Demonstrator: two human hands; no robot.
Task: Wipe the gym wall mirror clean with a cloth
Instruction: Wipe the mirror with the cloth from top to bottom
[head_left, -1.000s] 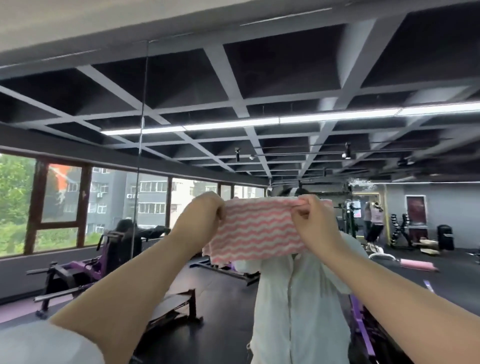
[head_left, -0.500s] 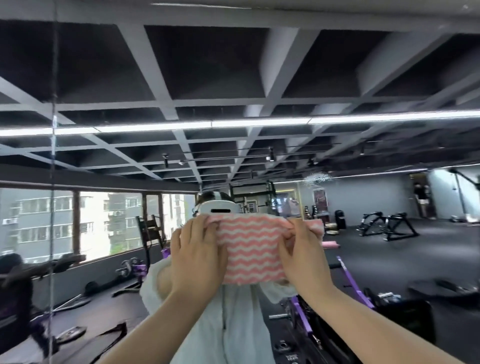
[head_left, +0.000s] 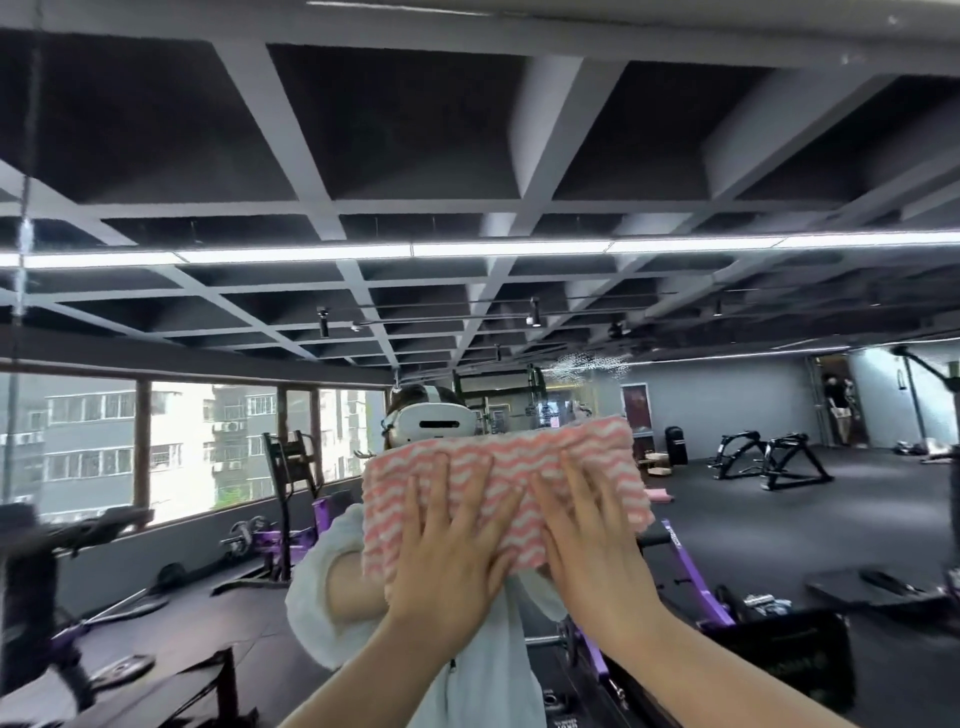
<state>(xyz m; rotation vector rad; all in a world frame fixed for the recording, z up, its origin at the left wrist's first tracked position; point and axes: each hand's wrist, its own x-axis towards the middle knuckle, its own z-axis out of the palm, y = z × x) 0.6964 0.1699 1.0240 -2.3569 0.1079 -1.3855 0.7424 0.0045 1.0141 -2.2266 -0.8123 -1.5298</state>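
Observation:
The wall mirror (head_left: 519, 156) fills the head view and reflects the gym and my own figure in white. A pink and white wavy-striped cloth (head_left: 498, 457) lies flat against the glass at about head height. My left hand (head_left: 447, 545) presses on its lower left part with straight, spread fingers. My right hand (head_left: 587, 540) presses on its lower right part the same way. A smear of spray droplets (head_left: 589, 364) shows on the glass just above and to the right of the cloth.
A vertical seam between mirror panels (head_left: 23, 260) runs down the far left, with streaks on it. Reflected in the glass are windows (head_left: 176, 447), purple weight machines (head_left: 291, 530), black benches (head_left: 769, 462) and a person (head_left: 839, 410) standing far right.
Both hands went from pinching the cloth's top corners to lying flat on it against the glass. The view has shifted right, and the mirror seam has slid to the left edge.

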